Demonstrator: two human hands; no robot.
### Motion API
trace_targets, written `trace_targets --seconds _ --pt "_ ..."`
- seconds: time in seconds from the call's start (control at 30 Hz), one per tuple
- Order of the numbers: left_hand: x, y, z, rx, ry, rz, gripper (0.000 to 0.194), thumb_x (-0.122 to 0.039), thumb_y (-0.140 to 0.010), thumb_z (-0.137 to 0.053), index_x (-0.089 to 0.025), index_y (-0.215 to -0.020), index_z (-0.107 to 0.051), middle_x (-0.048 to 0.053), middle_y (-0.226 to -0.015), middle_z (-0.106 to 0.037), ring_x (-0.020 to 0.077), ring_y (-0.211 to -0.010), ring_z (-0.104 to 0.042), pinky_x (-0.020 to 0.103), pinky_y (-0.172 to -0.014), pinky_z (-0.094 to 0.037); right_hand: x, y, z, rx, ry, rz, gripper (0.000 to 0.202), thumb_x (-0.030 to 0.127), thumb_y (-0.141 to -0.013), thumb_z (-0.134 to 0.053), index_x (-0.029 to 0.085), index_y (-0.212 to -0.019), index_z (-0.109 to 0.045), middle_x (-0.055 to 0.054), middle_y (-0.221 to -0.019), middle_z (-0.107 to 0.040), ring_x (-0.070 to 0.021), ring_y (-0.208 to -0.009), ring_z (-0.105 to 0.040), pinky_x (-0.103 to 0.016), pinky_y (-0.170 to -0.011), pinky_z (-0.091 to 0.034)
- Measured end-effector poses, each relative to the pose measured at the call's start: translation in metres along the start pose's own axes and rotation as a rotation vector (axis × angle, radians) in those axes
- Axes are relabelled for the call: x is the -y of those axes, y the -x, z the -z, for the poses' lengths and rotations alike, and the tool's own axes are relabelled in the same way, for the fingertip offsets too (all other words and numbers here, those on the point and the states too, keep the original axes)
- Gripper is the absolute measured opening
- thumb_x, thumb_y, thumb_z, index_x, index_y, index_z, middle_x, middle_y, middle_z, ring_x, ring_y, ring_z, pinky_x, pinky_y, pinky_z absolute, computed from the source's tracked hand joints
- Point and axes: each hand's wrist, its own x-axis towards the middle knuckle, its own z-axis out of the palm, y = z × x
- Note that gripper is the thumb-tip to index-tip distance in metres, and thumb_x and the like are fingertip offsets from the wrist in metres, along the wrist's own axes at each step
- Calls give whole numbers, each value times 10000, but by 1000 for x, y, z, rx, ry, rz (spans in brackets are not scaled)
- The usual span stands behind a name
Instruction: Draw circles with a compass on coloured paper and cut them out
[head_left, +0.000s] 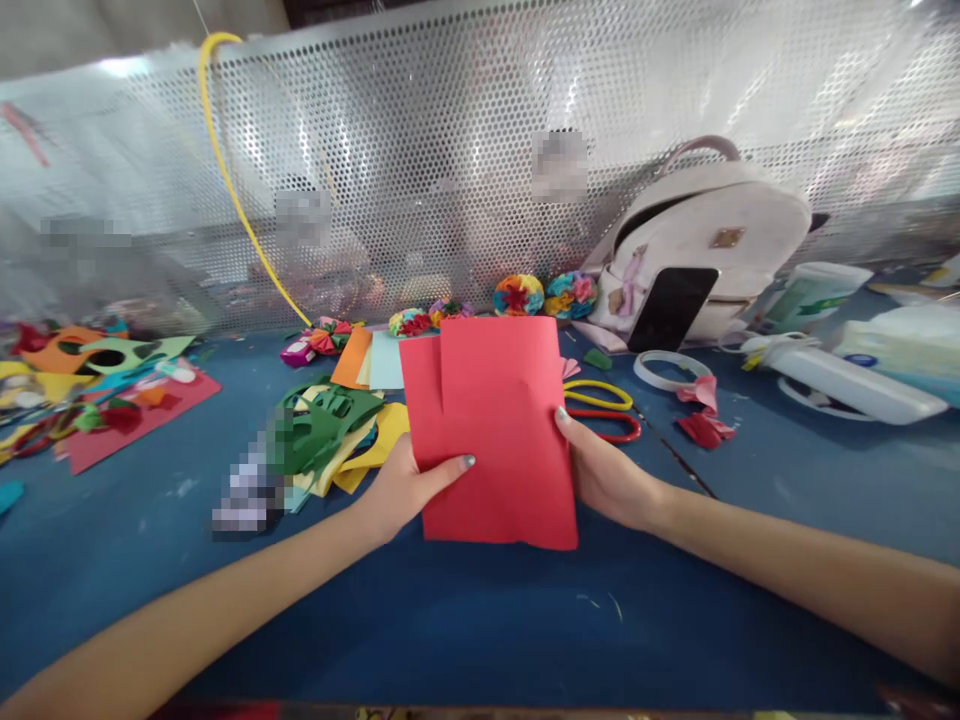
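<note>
A blue tabletop (480,620) is backed by a perforated metal panel (427,150), over which a yellow cable (238,195) is draped. Against the panel, right of centre, a pale backpack (757,225) is propped, and a black phone (673,308) is leaned on its front. Over the near middle of the tabletop, a red sheet (502,430) is held up in offset layers — whether it is folded or doubled cannot be told. Its left edge is pinched by the left hand (409,485), thumb laid across the front; its right edge is gripped by the right hand (611,475), thumb tip pressed at the border. To the left, green cut-out scraps (322,430) are heaped over yellow pieces (379,445). Just beyond the right hand, a yellow loop (600,393) and a red loop (626,428) are partly hidden — by the sheet and that hand. Multicoloured flowers (517,295) are lined along the panel's foot.
</note>
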Motion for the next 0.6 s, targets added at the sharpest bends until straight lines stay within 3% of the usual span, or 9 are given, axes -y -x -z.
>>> trace_targets --seconds 0.13,0.3,0.6 --pt "12 8 -3 18 67 82 539 -485 -808 -863 -175 -1231 -740 138 -1334 -758 379 -1265 -692 519 -1091 -562 -14 0 1 -43 -41 25 530 682 -879 -694 295 -1240 -718 -84 -1351 -755 -331 -1277 -694 -500 -1075 -587" --pt "16 9 -7 75 112 107 622 -486 -809 -866 -209 -1340 -700 120 -1372 -742 362 -1299 -676 490 -1089 -566 -11 4 -8 -175 -41 43 446 512 -897 -774 308 -1286 -698 -73 -1327 -765 -303 -1151 -756 -449 -978 -646" --pt "13 14 -12 118 36 49 674 -538 -798 -868 -219 -1362 -683 122 -1374 -739 379 -1314 -658 501 -1104 -544 -12 7 -10 -189 14 94 487 523 -909 -765 316 -1338 -671 -71 -1256 -791 -292 -1027 -792 -409 -859 -684"
